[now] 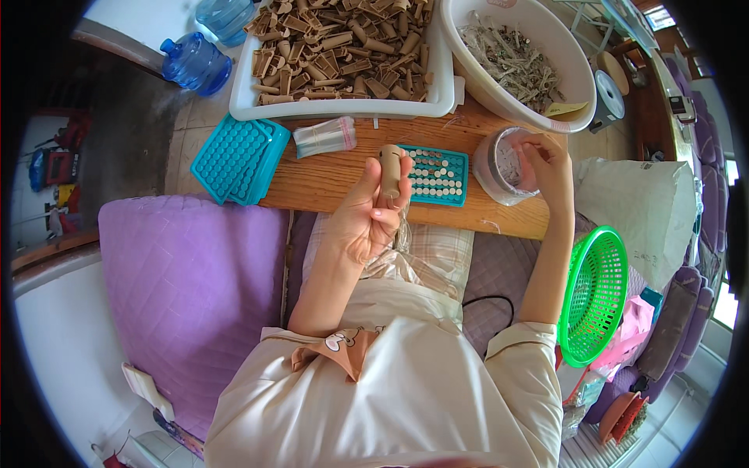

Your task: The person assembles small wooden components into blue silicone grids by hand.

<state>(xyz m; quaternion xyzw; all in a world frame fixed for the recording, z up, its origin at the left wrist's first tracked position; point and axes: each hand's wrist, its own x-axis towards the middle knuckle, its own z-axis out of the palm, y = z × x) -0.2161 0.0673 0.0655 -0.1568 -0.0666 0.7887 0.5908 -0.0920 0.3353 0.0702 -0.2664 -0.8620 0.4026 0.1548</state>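
My left hand (360,220) holds a brown plastic tube-shaped casing (391,168) upright in its fingers, above the wooden table's near edge. Thin pale wires (402,234) dangle below this hand. My right hand (550,160) is at the far right rim of a translucent tub (487,178), its fingertips pinched together over the opening. Whatever those fingertips hold is too small to make out. Between the hands lies a teal tray (438,201) with rows of small round white pieces, some darker ones among them.
A white bin (343,111) heaped with brown casing parts and a cream basin (507,101) of wired pieces stand at the back. Teal trays (234,160) and a bundle of plastic bags (325,136) lie left on the wooden table (312,187). A green basket (597,296) is at right.
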